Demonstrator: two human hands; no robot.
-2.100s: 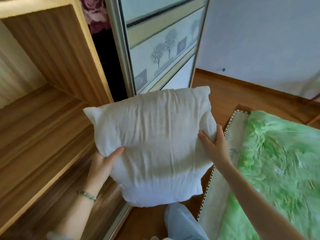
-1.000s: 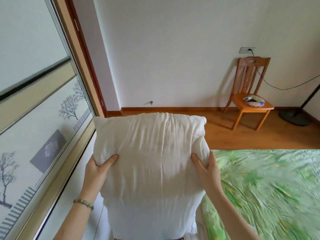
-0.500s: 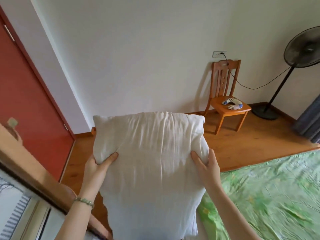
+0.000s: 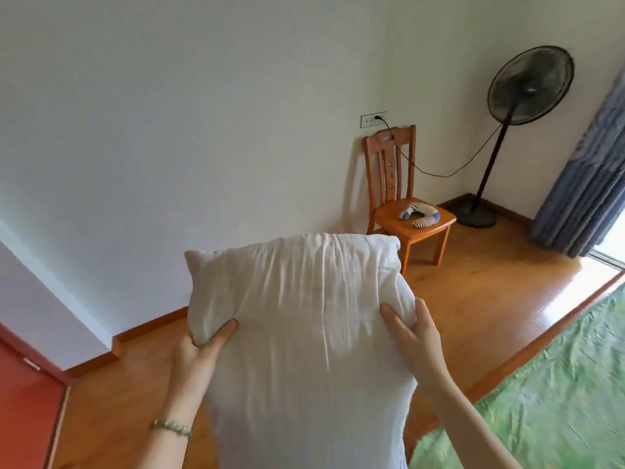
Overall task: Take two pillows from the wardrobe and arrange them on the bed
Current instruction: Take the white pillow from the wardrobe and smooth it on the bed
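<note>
Holding the white pillow (image 4: 304,333) upright in the air before the body, the person grips it at its two side edges, and this seems the natural way to carry a soft, wide thing so that it does not fold or drag. The left hand (image 4: 199,346) pinches the left edge, with the thumb on the near face and the other fingers hidden behind the cloth. The right hand (image 4: 412,336) closes on the right edge in a similar way, with the thumb and at least one finger pressed into the near face, where the filling bulges a little under them. The pillow touches nothing else; it hangs above the wooden floor (image 4: 473,282), and the bed (image 4: 558,384) with its green cover lies low on the right, near but not under it. On the part of the bed that shows I see no other pillow, so I judge that the carrying step is in hand and the arranging is not yet begun. Farther away a wooden chair (image 4: 389,170) stands against the wall, with a standing fan (image 4: 527,86) beside it, both well apart from the path to the bed.
</note>
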